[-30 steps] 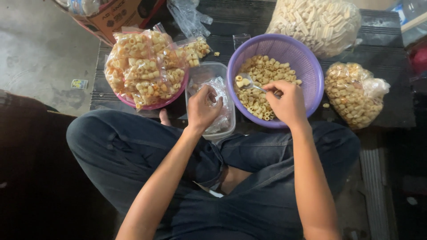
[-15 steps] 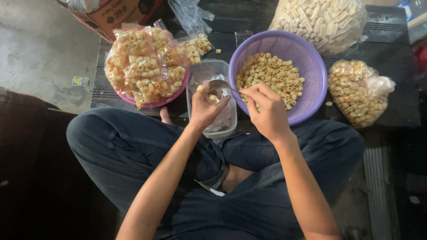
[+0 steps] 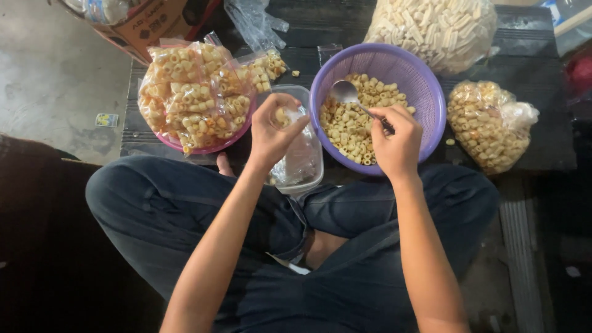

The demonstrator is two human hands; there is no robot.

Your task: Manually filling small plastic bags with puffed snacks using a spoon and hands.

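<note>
The large bag of pale stick snacks (image 3: 435,31) and the cardboard box (image 3: 139,21) are cut off by the top edge. The left hand (image 3: 271,132) hides most of the small clear bag (image 3: 285,117) it pinches. The spoon (image 3: 354,98) handle is concealed within the right hand (image 3: 398,139).

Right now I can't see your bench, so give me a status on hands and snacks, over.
Left hand pinching small clear bag over clear tub. Right hand holds metal spoon, empty, above ring snacks in purple basket. Nothing in the way.
</note>
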